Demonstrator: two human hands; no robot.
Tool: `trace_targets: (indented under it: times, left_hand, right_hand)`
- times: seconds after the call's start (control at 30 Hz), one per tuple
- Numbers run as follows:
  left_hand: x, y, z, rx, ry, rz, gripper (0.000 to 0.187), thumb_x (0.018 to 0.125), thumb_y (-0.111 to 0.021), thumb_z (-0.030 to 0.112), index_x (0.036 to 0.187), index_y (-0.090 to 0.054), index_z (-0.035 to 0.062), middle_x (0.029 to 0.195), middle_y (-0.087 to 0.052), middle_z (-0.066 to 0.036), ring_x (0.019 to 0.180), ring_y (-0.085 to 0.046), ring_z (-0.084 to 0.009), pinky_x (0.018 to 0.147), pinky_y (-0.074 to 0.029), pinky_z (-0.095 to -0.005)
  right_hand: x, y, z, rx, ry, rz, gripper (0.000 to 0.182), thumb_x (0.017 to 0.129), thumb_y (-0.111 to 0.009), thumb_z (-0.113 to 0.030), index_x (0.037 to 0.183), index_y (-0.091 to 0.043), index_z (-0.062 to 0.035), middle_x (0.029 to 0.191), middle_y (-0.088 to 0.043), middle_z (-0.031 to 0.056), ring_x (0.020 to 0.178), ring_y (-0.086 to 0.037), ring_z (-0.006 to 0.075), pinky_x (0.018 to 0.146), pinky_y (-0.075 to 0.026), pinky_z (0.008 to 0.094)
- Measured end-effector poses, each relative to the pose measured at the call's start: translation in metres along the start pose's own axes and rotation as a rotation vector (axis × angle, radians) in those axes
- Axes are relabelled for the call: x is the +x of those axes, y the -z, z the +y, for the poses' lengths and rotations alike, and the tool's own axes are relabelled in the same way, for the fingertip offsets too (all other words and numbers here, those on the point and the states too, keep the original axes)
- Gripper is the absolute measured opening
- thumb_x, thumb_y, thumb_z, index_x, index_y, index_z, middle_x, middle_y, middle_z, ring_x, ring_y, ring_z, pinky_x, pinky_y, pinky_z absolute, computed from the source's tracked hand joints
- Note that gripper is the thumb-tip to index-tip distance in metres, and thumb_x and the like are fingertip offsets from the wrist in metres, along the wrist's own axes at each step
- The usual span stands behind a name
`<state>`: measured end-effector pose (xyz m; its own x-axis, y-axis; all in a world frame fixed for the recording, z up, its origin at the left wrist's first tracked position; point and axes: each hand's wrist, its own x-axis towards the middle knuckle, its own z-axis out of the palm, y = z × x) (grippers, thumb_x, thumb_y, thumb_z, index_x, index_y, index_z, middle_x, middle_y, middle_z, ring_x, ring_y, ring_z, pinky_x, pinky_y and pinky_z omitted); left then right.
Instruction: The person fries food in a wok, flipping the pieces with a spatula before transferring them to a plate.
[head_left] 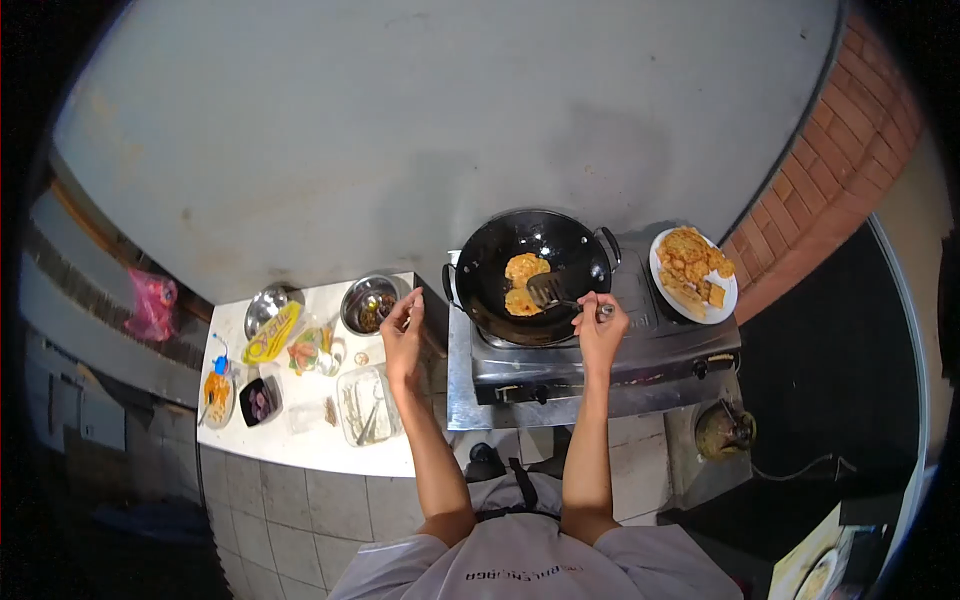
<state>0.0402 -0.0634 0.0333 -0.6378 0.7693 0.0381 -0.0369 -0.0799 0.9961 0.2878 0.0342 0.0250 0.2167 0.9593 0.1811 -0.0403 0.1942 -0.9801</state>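
Observation:
A black wok (490,240) with two side handles sits on the left part of the metal stove (640,385). Two golden-brown fritters (528,267) lie in it, one above the other. My right hand (600,325) is closed round the handle of a slotted spatula (547,290), whose head touches the lower fritter. Left of the wok, my left hand (403,335) is raised near a metal bowl (352,291), its fingers bent and the fingertips close together. Whether anything small is between those fingertips cannot be made out.
On the right of the stove, a white plate (728,306) holds fried food. The white table (300,452) at left bears a plastic tub (350,425) with a spoon, a yellow packet (270,335), a black bowl (274,393) and another metal bowl (262,308). A gas cylinder (722,430) stands below.

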Motion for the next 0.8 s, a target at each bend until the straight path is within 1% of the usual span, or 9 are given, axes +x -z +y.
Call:
trace_targets:
  times: [0.07,0.1,0.13,0.23,0.37,0.43,0.57,0.73,0.8]
  left_hand:
    - [0.009,0.009,0.004,0.089,0.013,-0.036,0.03,0.087,-0.06,0.026,0.111,-0.062,0.0072,0.078,-0.054,0.007,0.058,-0.036,-0.0029,0.049,-0.028,-0.0176]
    - [0.019,0.014,-0.007,0.095,-0.02,-0.042,0.03,0.087,-0.059,0.026,0.111,-0.062,0.0076,0.077,-0.053,0.007,0.059,-0.036,-0.0032,0.049,-0.028,-0.018]
    - [0.025,0.017,-0.014,0.093,-0.046,-0.058,0.031,0.087,-0.06,0.028,0.111,-0.062,0.0071,0.073,-0.049,0.008,0.057,-0.036,-0.0032,0.048,-0.027,-0.0179]
    - [0.035,0.017,-0.022,0.055,0.004,-0.104,0.032,0.088,-0.059,0.028,0.11,-0.061,0.0045,0.07,-0.048,0.008,0.055,-0.035,-0.003,0.047,-0.026,-0.0177]
    - [0.035,0.002,-0.019,0.0,0.063,-0.22,0.031,0.087,-0.06,0.025,0.111,-0.061,0.0046,0.071,-0.047,0.007,0.058,-0.037,-0.0026,0.046,-0.027,-0.0173]
    - [0.032,-0.005,-0.014,0.024,0.145,-0.27,0.033,0.088,-0.059,0.022,0.115,-0.058,0.0045,0.073,-0.048,0.006,0.06,-0.038,-0.0027,0.047,-0.029,-0.0169]
    - [0.028,-0.016,-0.002,0.02,0.129,-0.236,0.039,0.088,-0.058,0.021,0.122,-0.051,0.0045,0.072,-0.047,0.005,0.059,-0.038,-0.0029,0.046,-0.03,-0.017]
    - [0.032,-0.013,-0.003,0.044,0.097,-0.217,0.038,0.088,-0.059,0.02,0.121,-0.052,0.0034,0.075,-0.048,0.004,0.059,-0.038,-0.004,0.048,-0.031,-0.0186]
    - [0.031,-0.011,-0.002,0.096,0.103,-0.203,0.037,0.088,-0.059,0.021,0.119,-0.054,0.0016,0.08,-0.053,0.003,0.061,-0.039,-0.0049,0.052,-0.034,-0.0205]
  right_hand:
    - [-0.012,-0.003,0.003,0.016,-0.015,0.026,0.021,0.088,-0.054,-0.015,0.074,-0.057,0.0002,0.053,-0.056,0.0048,0.043,-0.051,0.0079,0.039,-0.037,0.0222]
    - [-0.015,-0.002,0.006,-0.008,-0.016,0.029,0.019,0.088,-0.054,-0.012,0.073,-0.057,0.0006,0.058,-0.058,0.0049,0.044,-0.053,0.0084,0.039,-0.037,0.0222]
    - [-0.02,-0.002,0.003,-0.013,-0.018,0.074,0.019,0.088,-0.054,-0.012,0.073,-0.057,0.0006,0.058,-0.058,0.0049,0.044,-0.053,0.0084,0.039,-0.037,0.0222]
    - [-0.032,0.001,-0.006,0.136,0.027,0.093,0.012,0.088,-0.053,-0.007,0.079,-0.057,0.0015,0.06,-0.058,0.0053,0.046,-0.053,0.0086,0.039,-0.038,0.0218]
    - [-0.039,0.014,-0.019,0.055,0.015,0.169,0.013,0.088,-0.051,-0.006,0.082,-0.058,0.003,0.058,-0.058,0.0067,0.045,-0.052,0.0083,0.04,-0.039,0.022]
    - [-0.037,0.017,-0.021,0.077,0.022,0.208,0.013,0.089,-0.051,-0.007,0.082,-0.058,0.0031,0.056,-0.057,0.0064,0.044,-0.052,0.0084,0.04,-0.039,0.0218]
    - [-0.035,0.015,-0.019,0.042,0.032,0.201,0.014,0.089,-0.051,-0.008,0.082,-0.058,0.0028,0.052,-0.056,0.0062,0.043,-0.052,0.0086,0.039,-0.039,0.0216]
    - [-0.023,0.008,-0.019,0.024,0.043,0.149,0.014,0.088,-0.052,-0.007,0.08,-0.058,0.0024,0.052,-0.056,0.0062,0.042,-0.052,0.0088,0.039,-0.039,0.0216]
    - [-0.017,0.006,-0.016,0.021,0.04,0.116,0.014,0.087,-0.053,-0.007,0.079,-0.058,0.0023,0.051,-0.055,0.006,0.042,-0.052,0.0088,0.039,-0.039,0.0216]
